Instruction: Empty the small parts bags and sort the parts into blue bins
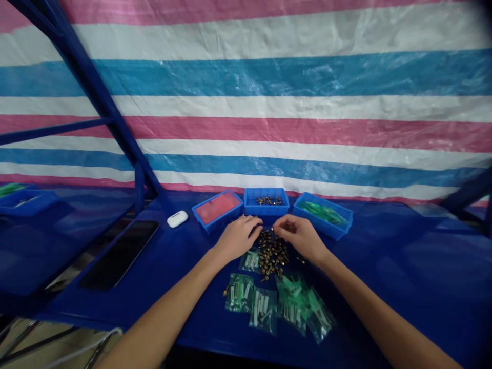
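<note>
My left hand [238,238] and right hand [300,237] hide part of the pile of small brass parts [272,254], and I can't tell whether they hold anything. The parts are too small to make out singly, what fills the red tray [218,211] is blurred, and the picture's left edge cuts off the blue tray [26,201] there

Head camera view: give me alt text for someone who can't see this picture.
A person's left hand and right hand reach over a heap of small brass-coloured parts on a blue table. Small clear bags lie nearer the person, and three blue trays sit beyond.
</note>
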Demonstrator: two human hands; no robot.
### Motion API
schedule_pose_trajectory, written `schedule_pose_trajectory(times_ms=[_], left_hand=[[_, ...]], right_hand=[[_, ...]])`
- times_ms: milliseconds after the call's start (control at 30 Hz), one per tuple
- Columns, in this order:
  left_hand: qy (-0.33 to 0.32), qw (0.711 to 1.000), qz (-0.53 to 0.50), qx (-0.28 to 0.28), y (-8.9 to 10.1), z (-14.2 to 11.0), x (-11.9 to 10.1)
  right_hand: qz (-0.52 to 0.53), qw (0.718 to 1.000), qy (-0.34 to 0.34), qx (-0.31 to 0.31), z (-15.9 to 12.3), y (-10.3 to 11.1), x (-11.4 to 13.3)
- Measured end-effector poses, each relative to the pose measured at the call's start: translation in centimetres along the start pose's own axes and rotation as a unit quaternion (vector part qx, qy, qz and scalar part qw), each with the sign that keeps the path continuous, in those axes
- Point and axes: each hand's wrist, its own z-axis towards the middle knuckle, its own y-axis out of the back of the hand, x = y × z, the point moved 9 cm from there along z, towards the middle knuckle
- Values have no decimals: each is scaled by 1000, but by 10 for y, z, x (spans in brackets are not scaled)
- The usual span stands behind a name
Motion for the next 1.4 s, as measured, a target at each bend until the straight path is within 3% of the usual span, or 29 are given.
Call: schedule_pose_trajectory(times_ms=[100, 233, 300, 400, 500, 600, 833, 1000, 1200, 1333, 1400], left_hand=[[14, 1000, 12, -14, 3, 0, 3], [33, 999, 20, -28, 6, 0, 10], [46, 998, 29, -36, 8, 0, 14], [68, 996, 48, -40, 9, -1, 22], [84, 993, 72, -29, 6, -3, 28], [86, 992, 84, -21, 3, -4, 31], [97, 990, 105, -11, -3, -6, 37], [104, 990, 95, -7, -6, -5, 40], [49, 998, 26, 3, -12, 1, 29], [15, 1000, -2, -18, -8, 0, 20], [15, 999, 3, -40, 1, -1, 17]], right_hand=[[117, 991, -5, -71, 11, 9, 0], [142, 988, -12, -64, 10, 9, -8], [87, 994, -18, -58, 4, 11, -12], [-76, 996, -2, -36, -5, 14, -10], [-208, 976, 45, 48, -11, 5, -2], [-248, 960, 74, 111, -15, -5, 1], [-258, 957, 90, 99, -14, -8, 0], [-213, 975, 44, 49, -13, 2, -1], [-91, 993, 1, 74, -10, -9, -4], [64, 995, 4, -73, 12, 13, 0], [110, 987, 16, -115, 19, 20, 1]])
